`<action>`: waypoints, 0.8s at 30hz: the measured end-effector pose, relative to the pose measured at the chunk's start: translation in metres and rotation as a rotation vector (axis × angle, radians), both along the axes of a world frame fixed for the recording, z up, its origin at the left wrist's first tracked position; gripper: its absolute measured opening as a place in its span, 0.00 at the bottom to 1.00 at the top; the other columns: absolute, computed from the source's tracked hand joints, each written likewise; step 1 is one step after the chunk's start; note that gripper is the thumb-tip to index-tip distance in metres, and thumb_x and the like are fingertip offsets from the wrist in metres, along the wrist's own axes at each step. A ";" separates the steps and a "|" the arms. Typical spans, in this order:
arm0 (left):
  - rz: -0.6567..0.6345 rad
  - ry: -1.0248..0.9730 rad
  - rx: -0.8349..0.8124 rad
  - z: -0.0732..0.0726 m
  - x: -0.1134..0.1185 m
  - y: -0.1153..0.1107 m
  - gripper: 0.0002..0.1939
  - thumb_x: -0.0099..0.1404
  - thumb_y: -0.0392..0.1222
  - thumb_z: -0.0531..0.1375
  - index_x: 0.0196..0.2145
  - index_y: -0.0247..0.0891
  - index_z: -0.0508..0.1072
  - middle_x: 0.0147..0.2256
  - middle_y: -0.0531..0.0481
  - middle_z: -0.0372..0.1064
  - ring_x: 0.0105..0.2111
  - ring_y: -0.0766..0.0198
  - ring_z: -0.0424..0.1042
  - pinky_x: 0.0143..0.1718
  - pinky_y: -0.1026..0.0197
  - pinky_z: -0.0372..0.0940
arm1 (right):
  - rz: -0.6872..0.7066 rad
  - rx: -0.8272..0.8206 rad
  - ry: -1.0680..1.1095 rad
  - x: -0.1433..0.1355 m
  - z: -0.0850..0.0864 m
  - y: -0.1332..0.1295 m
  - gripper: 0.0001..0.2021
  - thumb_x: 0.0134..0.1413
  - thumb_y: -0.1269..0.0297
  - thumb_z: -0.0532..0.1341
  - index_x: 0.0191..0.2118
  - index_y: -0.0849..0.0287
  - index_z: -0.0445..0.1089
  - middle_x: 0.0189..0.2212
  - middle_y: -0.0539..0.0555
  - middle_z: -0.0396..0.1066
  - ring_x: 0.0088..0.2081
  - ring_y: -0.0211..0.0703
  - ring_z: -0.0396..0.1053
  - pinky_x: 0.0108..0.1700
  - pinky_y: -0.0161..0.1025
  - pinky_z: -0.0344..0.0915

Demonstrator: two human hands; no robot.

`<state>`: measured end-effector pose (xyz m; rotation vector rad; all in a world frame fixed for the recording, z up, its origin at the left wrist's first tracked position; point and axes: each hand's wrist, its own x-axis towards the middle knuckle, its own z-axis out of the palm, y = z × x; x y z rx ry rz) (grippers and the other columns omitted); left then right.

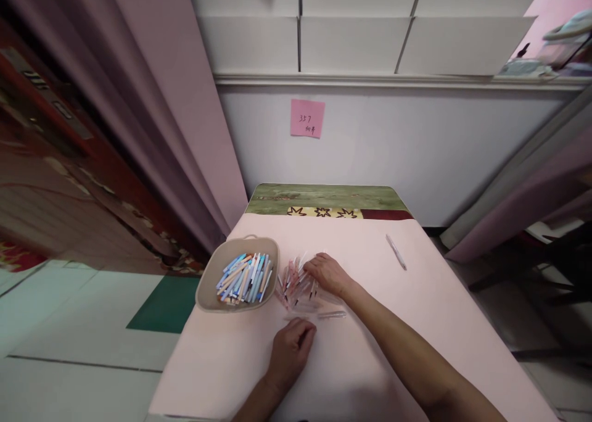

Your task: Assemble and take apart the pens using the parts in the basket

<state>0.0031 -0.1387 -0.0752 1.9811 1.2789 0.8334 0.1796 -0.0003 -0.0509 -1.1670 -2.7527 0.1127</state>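
A loose heap of thin pen parts point(296, 283) lies on the pink tabletop, some clear, some pinkish, with a few dark tips. My right hand point(328, 274) reaches into the heap's right side, its fingers bent down and together among the pieces; what they pinch is hidden. Closer to me, my left hand point(291, 351) rests curled on the table, with nothing showing in its fingers. Just beyond it lie small clear plastic pieces, including a clear tube point(332, 314). One whole pen point(396, 252), pale with a pinkish tint, lies apart on the right.
A beige basket point(203, 292) of blue, orange and white pens point(245, 279) stands left of the heap. The pink-covered table point(444, 342) has a green patterned far edge point(324, 195) against the wall. A pink note point(307, 118) is stuck there. Curtains point(185, 101) hang at the left.
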 end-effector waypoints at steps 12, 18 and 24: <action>0.069 -0.029 0.134 -0.007 -0.003 0.003 0.07 0.66 0.37 0.54 0.37 0.39 0.73 0.32 0.49 0.72 0.34 0.64 0.72 0.37 0.64 0.65 | -0.022 -0.017 0.102 0.002 0.008 0.003 0.08 0.61 0.69 0.56 0.33 0.58 0.72 0.35 0.55 0.74 0.40 0.42 0.67 0.50 0.40 0.54; 0.060 0.384 0.434 -0.003 -0.002 0.024 0.10 0.65 0.32 0.53 0.39 0.38 0.73 0.38 0.44 0.72 0.41 0.57 0.71 0.44 0.56 0.66 | -0.389 -0.041 0.388 0.019 0.013 -0.039 0.13 0.63 0.65 0.52 0.51 0.57 0.65 0.33 0.53 0.75 0.35 0.42 0.70 0.41 0.38 0.61; 0.018 0.648 0.415 0.009 0.012 0.037 0.11 0.63 0.29 0.52 0.35 0.36 0.74 0.35 0.43 0.72 0.39 0.54 0.71 0.42 0.52 0.67 | -0.620 -0.544 1.415 0.037 0.013 -0.077 0.12 0.55 0.57 0.59 0.39 0.59 0.72 0.25 0.51 0.74 0.31 0.41 0.72 0.38 0.38 0.66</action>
